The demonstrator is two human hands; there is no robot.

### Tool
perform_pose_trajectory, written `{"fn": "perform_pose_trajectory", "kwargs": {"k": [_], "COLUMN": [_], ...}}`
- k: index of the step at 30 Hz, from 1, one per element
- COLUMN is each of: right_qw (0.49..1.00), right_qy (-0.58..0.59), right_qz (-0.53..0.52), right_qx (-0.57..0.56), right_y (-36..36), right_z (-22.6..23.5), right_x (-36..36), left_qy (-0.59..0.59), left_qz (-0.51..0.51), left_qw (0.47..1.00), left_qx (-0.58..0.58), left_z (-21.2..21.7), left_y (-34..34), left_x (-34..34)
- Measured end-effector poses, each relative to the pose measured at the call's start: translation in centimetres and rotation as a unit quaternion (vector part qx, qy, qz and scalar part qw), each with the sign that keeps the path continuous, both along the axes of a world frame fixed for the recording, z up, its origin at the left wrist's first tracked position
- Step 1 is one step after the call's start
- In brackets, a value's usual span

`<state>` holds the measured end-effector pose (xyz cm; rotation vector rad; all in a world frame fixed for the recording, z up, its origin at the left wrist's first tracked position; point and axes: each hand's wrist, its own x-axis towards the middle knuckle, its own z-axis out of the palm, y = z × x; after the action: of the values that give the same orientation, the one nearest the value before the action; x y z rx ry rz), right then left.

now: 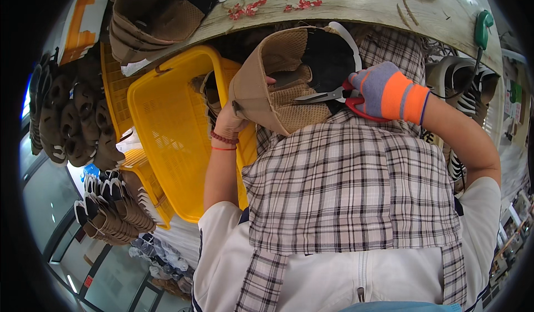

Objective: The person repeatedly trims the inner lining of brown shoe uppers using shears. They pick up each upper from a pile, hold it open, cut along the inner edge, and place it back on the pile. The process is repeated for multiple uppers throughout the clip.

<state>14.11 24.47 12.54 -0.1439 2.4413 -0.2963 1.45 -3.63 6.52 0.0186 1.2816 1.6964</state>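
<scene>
Over your lap, just near the wooden bench edge [356,3], your left hand [231,120] holds one tan shoe upper [267,84] from below, fingers clamped on its left side, so its dark opening turns right toward the blades; your right hand [384,92], in a grey and orange glove, has its fingers closed through the red handles of one pair of scissors [334,95], the tips resting at the mesh inside the upper, seemingly to trim there; a checked apron [350,189] covers your knees, likely to catch offcuts; left of you stand two yellow crates [167,123], close enough for easy reach; farther left, brown uppers [72,117] hang stacked in rows, too many to count; more tan uppers [150,17] lie piled on the bench at far left.
</scene>
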Motion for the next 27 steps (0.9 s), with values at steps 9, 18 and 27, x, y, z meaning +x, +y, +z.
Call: {"fn": "perform_pose_trajectory", "kwargs": {"k": [9, 18, 27], "right_qw": [0.995, 0.988, 0.998], "right_qy": [0.049, 0.145, -0.009], "right_qz": [0.032, 0.003, -0.055], "right_qx": [0.083, -0.048, -0.002], "right_y": [0.4, 0.6, 1.1], "right_z": [1.3, -1.8, -0.2], "right_x": [0.1, 0.4, -0.5], "left_qy": [-0.03, -0.001, -0.138], "left_qz": [-0.02, -0.031, 0.031], "left_qw": [0.999, 0.999, 0.99], "left_qx": [0.027, 0.014, 0.019], "left_z": [-0.9, -0.7, -1.7], "left_y": [-0.6, -0.5, -1.8], "left_x": [-0.2, 0.0, -0.3]}}
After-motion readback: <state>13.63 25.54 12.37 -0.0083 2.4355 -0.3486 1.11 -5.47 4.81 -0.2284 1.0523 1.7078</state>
